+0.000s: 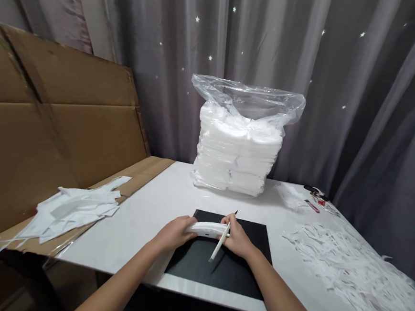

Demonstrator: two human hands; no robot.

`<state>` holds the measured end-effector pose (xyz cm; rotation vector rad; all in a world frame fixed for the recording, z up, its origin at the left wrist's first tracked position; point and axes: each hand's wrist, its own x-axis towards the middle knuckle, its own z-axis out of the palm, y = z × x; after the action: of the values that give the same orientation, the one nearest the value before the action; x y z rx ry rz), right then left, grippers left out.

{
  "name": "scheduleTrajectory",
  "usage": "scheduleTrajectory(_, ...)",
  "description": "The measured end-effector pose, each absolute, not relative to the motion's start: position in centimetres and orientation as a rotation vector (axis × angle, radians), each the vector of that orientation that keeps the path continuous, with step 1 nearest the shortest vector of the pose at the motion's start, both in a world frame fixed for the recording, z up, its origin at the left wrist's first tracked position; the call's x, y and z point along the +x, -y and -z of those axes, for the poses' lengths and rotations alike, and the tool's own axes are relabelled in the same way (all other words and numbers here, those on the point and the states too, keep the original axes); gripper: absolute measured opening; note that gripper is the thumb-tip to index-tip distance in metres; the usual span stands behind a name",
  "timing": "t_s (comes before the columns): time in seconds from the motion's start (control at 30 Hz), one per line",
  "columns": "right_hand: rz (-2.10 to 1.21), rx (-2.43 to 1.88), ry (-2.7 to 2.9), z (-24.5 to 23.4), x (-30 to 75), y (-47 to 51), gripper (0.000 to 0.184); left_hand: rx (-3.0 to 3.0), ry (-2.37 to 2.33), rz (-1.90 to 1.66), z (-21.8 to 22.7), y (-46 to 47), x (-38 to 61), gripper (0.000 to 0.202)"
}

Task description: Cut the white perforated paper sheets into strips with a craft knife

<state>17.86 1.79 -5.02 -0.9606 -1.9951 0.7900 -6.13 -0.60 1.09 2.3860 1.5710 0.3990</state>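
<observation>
Over the black mat (191, 264), both hands hold a curved white stack of thin, soft-looking pieces (207, 229) from its two ends. My left hand (176, 232) is closed on the left end, thumb at the near side. At the right end, the fingers of my right hand (237, 235) are closed around the stack. That same hand also grips a slim white pen-shaped tool (220, 243), which slants with its dark pointed tip up and away and its blunt end toward me. A small dark mark shows on the stack's near edge.
Behind the mat stands a clear plastic bag (238, 148) packed with folded white pieces. White cut sheets (74, 207) lie on cardboard (149, 170) at left. A heap of white strips (356, 277) covers the table's right side, with a pink cutter (312, 206) beyond it.
</observation>
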Motion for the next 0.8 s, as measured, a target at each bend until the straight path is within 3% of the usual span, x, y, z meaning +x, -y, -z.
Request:
scheduleTrajectory(0.1,-0.841,-0.928,1.966,5.0,17.4,-1.3,0.040,2.351,-1.511,-0.548,0.1,1.1,-6.3,0.025)
scheduleTrajectory(0.27,-0.881,-0.920,1.939,4.9,16.9,-0.8,0.044,2.244,-1.597,-0.829,2.0,1.3,-5.8,0.056)
scheduleTrajectory(0.43,-0.849,-0.932,1.899,4.5,16.9,-0.8,0.035,2.193,-1.558,-0.950,2.5,0.2,-5.7,0.029)
scheduleTrajectory(0.6,-0.820,-0.954,1.925,4.5,17.3,-1.0,0.042,2.136,-1.572,-0.988,2.9,-0.8,-5.3,0.060)
scheduleTrajectory(0.73,-0.805,-0.976,1.955,4.6,17.4,-1.0,0.031,2.121,-1.517,-0.995,3.1,-0.8,-4.6,0.043)
scheduleTrajectory(0.8,-0.775,-1.010,1.937,4.5,17.5,-1.0,0.035,2.120,-1.489,-1.018,3.0,-0.7,-4.4,0.037)
